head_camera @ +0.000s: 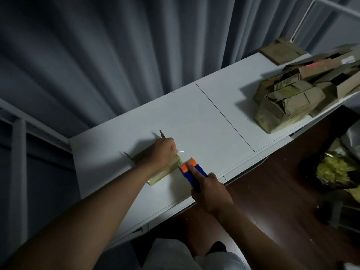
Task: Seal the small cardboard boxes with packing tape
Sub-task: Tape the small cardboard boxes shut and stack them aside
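Observation:
A small flat cardboard box (161, 173) lies on the white table (204, 123), its top glossy with clear tape. My left hand (162, 152) rests on the box with its fingers curled, holding it down at the far end; a shiny end of tape (180, 152) shows by its fingers. My right hand (211, 193) grips the handle of a blue and orange tape dispenser (191, 170), index finger laid along its top. The dispenser's orange head sits at the box's right edge.
A heap of cardboard boxes (303, 88) covers the table's right end, with one more flat box (280, 51) behind it. Grey curtains hang behind the table. A dark bag with yellow-green filling (335, 170) sits on the brown floor to the right.

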